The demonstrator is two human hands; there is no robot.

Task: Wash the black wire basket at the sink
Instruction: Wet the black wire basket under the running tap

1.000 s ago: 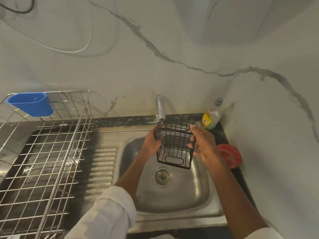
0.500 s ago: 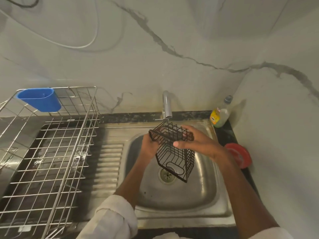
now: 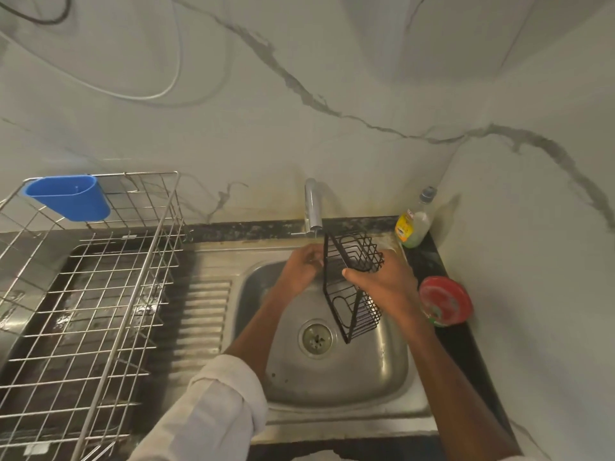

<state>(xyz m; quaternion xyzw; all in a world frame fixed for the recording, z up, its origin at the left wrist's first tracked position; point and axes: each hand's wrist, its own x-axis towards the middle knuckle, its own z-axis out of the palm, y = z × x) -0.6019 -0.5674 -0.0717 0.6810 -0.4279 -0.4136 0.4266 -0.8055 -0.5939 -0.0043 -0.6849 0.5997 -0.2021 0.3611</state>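
Head view, looking down over the person's arms, shows the black wire basket [image 3: 353, 284] held upright on its end above the steel sink [image 3: 336, 371], just below the spout of the tap [image 3: 312, 204] and above the drain [image 3: 315, 337]. Its open side faces right and its lower corner hangs over the bowl without touching the steel. The right hand [image 3: 382, 284] grips the basket from the right, its fingers curled round the wires about midway up. The left hand [image 3: 301, 269] is at the basket's left edge with its fingers bent toward the frame; whether they actually pinch a wire I cannot tell from here. A white sleeve [image 3: 213, 414] covers the left forearm. Left of the sink stands a metal dish rack [image 3: 100, 294] over the draining board, with a blue plastic cup [image 3: 71, 197] hooked on its back rail. By the wall to the right stand a bottle of dish soap [image 3: 414, 221] and, nearer, a red round container [image 3: 444, 301] on the dark counter.
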